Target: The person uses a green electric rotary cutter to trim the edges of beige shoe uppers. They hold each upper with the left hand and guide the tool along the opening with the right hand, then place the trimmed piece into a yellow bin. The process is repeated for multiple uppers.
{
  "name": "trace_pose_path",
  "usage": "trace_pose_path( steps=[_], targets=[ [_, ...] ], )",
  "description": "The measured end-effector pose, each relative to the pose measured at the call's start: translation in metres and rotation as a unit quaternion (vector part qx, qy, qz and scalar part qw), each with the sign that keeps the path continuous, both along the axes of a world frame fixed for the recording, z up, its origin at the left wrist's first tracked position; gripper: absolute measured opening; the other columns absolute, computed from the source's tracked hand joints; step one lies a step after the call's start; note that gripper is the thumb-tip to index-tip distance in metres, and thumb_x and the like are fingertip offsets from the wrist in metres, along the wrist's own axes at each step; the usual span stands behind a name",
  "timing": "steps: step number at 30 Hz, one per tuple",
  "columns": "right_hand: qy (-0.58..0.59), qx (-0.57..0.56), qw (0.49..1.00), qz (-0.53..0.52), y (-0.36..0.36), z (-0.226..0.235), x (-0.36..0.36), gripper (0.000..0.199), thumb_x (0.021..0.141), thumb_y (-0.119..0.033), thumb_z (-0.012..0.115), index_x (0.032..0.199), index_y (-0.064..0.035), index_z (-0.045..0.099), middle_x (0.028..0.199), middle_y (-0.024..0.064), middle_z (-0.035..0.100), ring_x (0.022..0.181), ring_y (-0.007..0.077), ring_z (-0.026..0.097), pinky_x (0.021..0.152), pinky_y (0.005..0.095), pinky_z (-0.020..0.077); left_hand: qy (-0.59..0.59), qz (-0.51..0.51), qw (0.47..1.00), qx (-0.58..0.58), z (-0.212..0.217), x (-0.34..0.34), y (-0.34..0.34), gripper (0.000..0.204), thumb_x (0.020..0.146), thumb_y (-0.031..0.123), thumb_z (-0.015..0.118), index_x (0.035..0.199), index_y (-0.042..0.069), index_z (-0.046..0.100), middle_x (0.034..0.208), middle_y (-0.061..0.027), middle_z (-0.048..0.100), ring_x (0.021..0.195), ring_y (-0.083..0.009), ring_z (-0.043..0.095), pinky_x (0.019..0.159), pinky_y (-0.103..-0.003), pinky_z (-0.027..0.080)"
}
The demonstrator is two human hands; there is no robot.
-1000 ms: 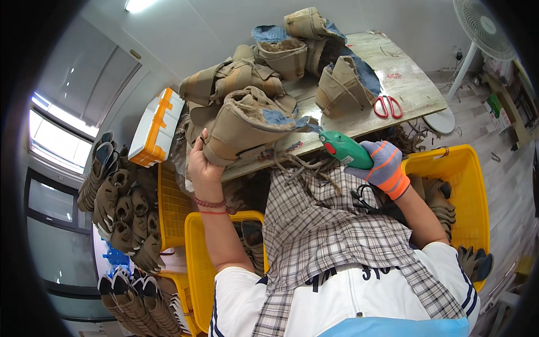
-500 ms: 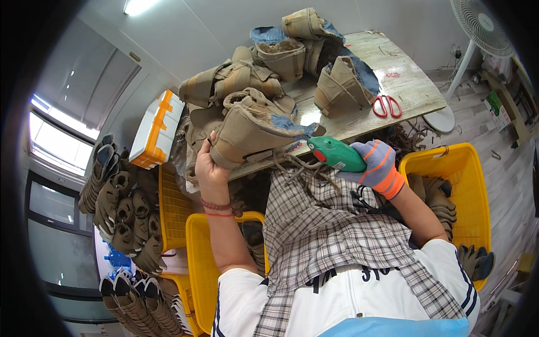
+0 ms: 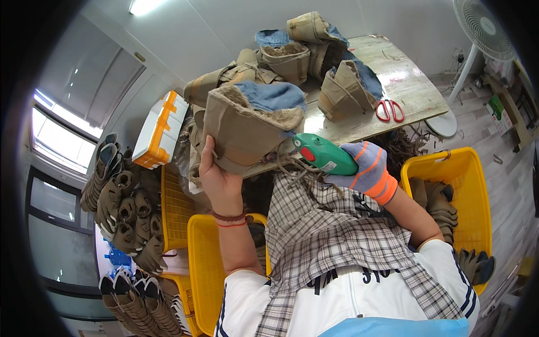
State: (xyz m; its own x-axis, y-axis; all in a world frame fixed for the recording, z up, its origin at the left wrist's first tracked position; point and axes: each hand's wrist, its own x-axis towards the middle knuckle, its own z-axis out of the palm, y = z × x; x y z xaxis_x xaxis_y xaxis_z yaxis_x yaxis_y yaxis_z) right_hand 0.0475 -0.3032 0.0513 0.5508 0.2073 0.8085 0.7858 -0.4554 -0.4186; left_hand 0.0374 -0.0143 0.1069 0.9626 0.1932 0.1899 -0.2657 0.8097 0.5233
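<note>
Boot (image 3: 252,126) and green power tool (image 3: 323,154) are the two things in hand, both held up in front of the chest, just short of the near edge of the table (image 3: 404,84). The bare left hand (image 3: 219,180) is closed around the boot's lower side, fingers wrapped onto the tan outer, the fleece-lined opening turned up and away. The gloved right hand (image 3: 365,168) is clenched tightly on the tool's body, its nose pointing at the boot's collar; whether the tip touches the lining I cannot tell.

By its look the boot is light and bulky. The shaft seems soft and likely to fold or crumple under a pinch, while the sole end probably stays stiffer, so a hold low down near the sole, as here, should steady it best. The suede-like outer looks grippy rather than slick, and nothing about it seems fragile.

More boots (image 3: 345,92) lie piled on the table beside red scissors (image 3: 389,110), and yellow crates (image 3: 449,168) stand on either side.
</note>
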Motion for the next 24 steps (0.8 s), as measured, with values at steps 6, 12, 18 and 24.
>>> trace_pose_path(
  steps=[6, 12, 18, 24],
  targets=[
    [0.069, 0.004, 0.998, -0.001, 0.007, -0.005, 0.005, 0.05, 0.053, -0.043, 0.085, 0.083, -0.0066, 0.068, 0.067, 0.0097, 0.064, 0.057, 0.0262, 0.063, 0.054, 0.0312, 0.0506, -0.065, 0.055, 0.988, 0.127, 0.0, -0.004, -0.014, 0.039, 0.092, 0.01, 0.053, 0.128, 0.001, 0.046, 0.127, -0.0114, 0.052, 0.116, -0.0252, 0.051, 0.099, -0.044, 0.041],
    [0.151, 0.015, 0.988, 0.023, 0.015, 0.001, 0.005, 0.054, 0.055, -0.046, 0.084, 0.088, -0.0058, 0.068, 0.069, 0.0112, 0.065, 0.059, 0.0261, 0.064, 0.056, 0.031, 0.0509, -0.095, 0.059, 0.971, 0.212, -0.02, 0.0, -0.012, 0.041, 0.091, 0.009, 0.054, 0.13, 0.002, 0.045, 0.129, -0.0101, 0.051, 0.118, -0.0252, 0.049, 0.099, -0.045, 0.041],
    [0.255, 0.079, 0.961, 0.07, 0.021, -0.001, 0.007, 0.058, 0.058, -0.044, 0.084, 0.095, -0.0039, 0.066, 0.071, 0.009, 0.065, 0.059, 0.0168, 0.063, 0.057, 0.0269, 0.05, -0.069, 0.102, 0.923, 0.364, -0.045, 0.003, -0.015, 0.035, 0.089, 0.01, 0.059, 0.122, 0.001, 0.054, 0.115, -0.0056, 0.06, 0.104, -0.0193, 0.055, 0.09, -0.036, 0.045],
    [0.313, 0.198, 0.926, 0.074, 0.013, -0.003, 0.016, 0.049, 0.063, -0.031, 0.085, 0.097, -0.0024, 0.064, 0.075, 0.0041, 0.066, 0.063, 0.0069, 0.059, 0.059, 0.024, 0.0495, -0.033, 0.187, 0.712, 0.676, -0.027, 0.031, -0.015, 0.035, 0.086, 0.013, 0.066, 0.115, -0.003, 0.057, 0.107, -0.0072, 0.063, 0.098, -0.016, 0.058, 0.082, -0.03, 0.046]
  ],
)
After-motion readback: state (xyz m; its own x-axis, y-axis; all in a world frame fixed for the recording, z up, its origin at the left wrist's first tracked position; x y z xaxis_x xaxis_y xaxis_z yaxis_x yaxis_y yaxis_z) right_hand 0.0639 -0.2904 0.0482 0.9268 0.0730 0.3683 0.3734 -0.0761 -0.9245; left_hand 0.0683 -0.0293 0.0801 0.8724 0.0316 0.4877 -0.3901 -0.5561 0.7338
